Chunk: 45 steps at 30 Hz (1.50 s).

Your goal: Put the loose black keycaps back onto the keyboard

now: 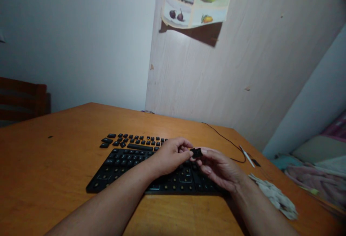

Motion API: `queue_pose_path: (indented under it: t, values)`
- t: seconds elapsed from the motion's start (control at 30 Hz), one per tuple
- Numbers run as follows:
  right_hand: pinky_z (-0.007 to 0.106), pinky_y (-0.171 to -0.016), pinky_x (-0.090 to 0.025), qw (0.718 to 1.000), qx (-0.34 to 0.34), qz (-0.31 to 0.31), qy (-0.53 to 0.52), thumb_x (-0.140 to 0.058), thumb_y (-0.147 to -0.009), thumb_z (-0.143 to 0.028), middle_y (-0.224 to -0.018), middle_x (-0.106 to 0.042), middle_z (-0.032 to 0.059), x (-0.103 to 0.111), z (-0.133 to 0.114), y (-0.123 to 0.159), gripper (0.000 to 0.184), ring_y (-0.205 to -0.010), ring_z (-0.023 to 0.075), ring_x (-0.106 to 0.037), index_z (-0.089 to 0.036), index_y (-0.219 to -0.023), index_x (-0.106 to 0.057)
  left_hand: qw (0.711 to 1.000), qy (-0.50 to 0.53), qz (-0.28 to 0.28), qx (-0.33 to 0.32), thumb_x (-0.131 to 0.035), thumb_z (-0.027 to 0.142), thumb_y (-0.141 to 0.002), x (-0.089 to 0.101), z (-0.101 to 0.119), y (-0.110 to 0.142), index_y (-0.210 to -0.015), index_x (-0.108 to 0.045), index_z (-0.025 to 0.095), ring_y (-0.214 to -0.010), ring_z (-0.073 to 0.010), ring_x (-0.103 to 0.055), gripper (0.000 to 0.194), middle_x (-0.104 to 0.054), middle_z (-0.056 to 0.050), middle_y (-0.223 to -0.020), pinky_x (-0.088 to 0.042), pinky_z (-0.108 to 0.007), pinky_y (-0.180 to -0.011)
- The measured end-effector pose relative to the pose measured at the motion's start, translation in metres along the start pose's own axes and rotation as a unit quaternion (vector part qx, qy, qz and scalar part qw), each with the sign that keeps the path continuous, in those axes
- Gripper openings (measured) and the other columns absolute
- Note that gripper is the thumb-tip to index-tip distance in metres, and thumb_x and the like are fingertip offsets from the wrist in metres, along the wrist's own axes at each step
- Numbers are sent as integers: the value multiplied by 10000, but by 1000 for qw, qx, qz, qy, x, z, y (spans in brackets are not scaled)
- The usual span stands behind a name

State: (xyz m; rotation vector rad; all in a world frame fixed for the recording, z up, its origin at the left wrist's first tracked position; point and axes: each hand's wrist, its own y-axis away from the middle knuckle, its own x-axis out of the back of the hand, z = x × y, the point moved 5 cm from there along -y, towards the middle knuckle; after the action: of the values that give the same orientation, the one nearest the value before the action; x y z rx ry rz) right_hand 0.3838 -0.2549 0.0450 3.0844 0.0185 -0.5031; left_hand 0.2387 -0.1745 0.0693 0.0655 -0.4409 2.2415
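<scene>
A small black keycap (pixel 197 152) is held up between my two hands, above the keyboard. The fingertips of my left hand (pixel 171 156) pinch its left side. At its other side, the thumb and fingers of my right hand (pixel 220 167) grip it. Below lies a black keyboard (pixel 101 176), partly covered by my hands and left forearm. Keys sit in its upper rows, while bare switches show in several lower rows. Loose keycaps (pixel 131 136) lie in rows behind it, with a long space bar keycap (pixel 140 147) nearest the keyboard.
A crumpled pale glove or cloth (pixel 275 194) lies by my right forearm. Further back are a white stick-like object (pixel 247 156) and a dark cable (pixel 224 135). One small dark piece (pixel 50 136) rests at the left of the wooden table (pixel 54 171). A wall stands behind.
</scene>
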Motion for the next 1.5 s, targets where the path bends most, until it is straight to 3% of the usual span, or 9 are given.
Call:
queue_pose_path:
  t: [0.23,0.4,0.5,0.63,0.73,0.9,0.97,1.1,1.5]
  values:
    - [174,-499,-334,1000,-4,-20,4,-783,-833,-321,-943,-688,88,-4,1,0,217,-727,104,-529,-139,-949,-757,1000,9,-7,5,-671,252,-820,-2,-6,0,-942,-656,145,-733,-136,-661,163,-723,-42,-799,-476,-251,-680]
    - [194,-514,-340,1000,-10,0,28,-836,-758,-324,-951,-689,78,-5,0,1,272,-718,113,-520,-149,-947,-747,1000,-8,-13,11,-661,285,-821,0,-8,-2,-965,-657,156,-757,-143,-663,194,-714,-37,-823,-488,-262,-702]
    - [207,-541,-365,998,-17,25,61,-866,-720,-339,-910,-682,50,-3,0,2,347,-692,110,-522,-161,-989,-738,999,-52,11,8,-669,294,-810,8,-7,-3,-984,-673,152,-737,-135,-625,225,-686,-22,-804,-474,-256,-689]
    - [264,-689,-444,982,-4,68,176,-879,-702,-380,-918,-690,20,1,-2,5,424,-770,139,-581,-193,-1048,-720,993,-100,58,-6,-658,301,-814,23,-4,-5,-963,-702,150,-751,-134,-599,217,-677,-21,-815,-463,-246,-684]
    - [303,-713,-450,941,25,59,333,-821,-755,-400,-891,-689,15,1,-4,5,385,-790,168,-594,-208,-1075,-725,989,-123,83,-2,-650,305,-813,32,-6,-8,-910,-714,150,-731,-139,-598,194,-683,-23,-794,-461,-247,-667]
    - [381,-855,-470,812,127,32,569,-748,-817,-333,-1018,-719,60,-5,-10,10,295,-952,236,-623,-237,-1095,-747,978,-185,95,-2,-615,265,-815,37,-9,-10,-863,-726,152,-724,-152,-616,166,-704,-32,-788,-457,-256,-664]
    - [397,-873,-470,781,138,22,609,-733,-829,-320,-1021,-722,71,-8,-11,12,299,-976,253,-617,-233,-1115,-744,973,-211,91,-5,-598,251,-817,36,-10,-10,-873,-735,157,-743,-161,-632,175,-723,-37,-809,-460,-264,-675]
    - [401,-866,-470,749,138,24,648,-722,-839,-303,-1019,-711,71,-12,-12,16,298,-979,257,-604,-236,-1128,-734,966,-249,70,-20,-575,219,-808,33,-10,-10,-868,-735,173,-784,-170,-649,177,-743,-34,-846,-463,-266,-685]
    - [393,-793,-451,699,130,6,703,-718,-853,-278,-941,-684,74,-20,-8,21,235,-933,264,-575,-278,-1087,-739,954,-293,27,-51,-557,221,-825,25,-1,-7,-836,-716,183,-762,-170,-619,164,-719,-33,-825,-441,-266,-665]
